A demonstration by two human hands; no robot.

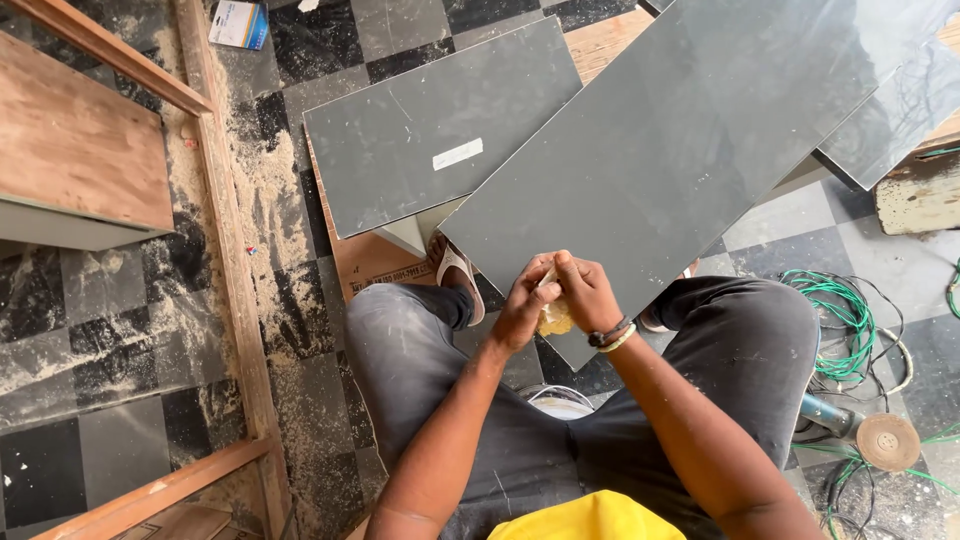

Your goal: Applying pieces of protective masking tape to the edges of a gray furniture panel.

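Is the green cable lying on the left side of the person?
No, the green cable lies on the checkered floor at the person's right, near the right hand.

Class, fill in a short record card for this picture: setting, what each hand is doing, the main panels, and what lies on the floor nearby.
Setting: workshop floor of black and grey checkered tiles, sawdust strewn over it
Left hand: pressed against a yellowish lump, fingers curled round it
Right hand: closed over the same lump from above; bands on the wrist
Main panel: large grey board, its near corner at the hands
Second panel: smaller grey board bearing a white sticker
Floor, right: green cable, angle grinder
Floor, left: wooden frame
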